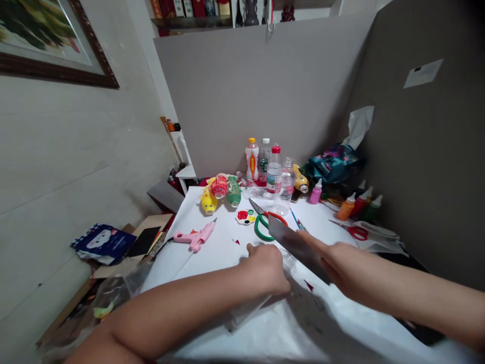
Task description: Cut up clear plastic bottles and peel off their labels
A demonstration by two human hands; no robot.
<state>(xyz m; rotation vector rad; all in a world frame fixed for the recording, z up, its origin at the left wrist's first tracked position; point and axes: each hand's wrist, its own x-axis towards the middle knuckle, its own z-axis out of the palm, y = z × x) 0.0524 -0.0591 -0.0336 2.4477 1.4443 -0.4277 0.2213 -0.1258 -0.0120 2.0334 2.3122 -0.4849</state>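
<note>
My left hand [267, 265] is closed over a clear plastic piece [248, 311] on the white-covered table [212, 268]. To its right, my right hand [329, 255] grips a broad grey blade [297, 247], whose flat end points up and left, over the table. The blade's handle is hidden in the fingers. Beyond the blade's tip lie scissors with green and orange handles [262, 227]. A pink glue gun [197, 236] rests left of my left hand. Small dark red scraps [308, 285] lie near the blade.
Plastic bottles [273, 169] stand at the back beside yellow, red and green painted bottles [234, 192]. A paint palette [246, 217] sits mid-table. Red scissors [354, 231], paint bottles [346, 206] and a tissue pack [333, 164] are on the right. An open cardboard box [155, 222] is at left.
</note>
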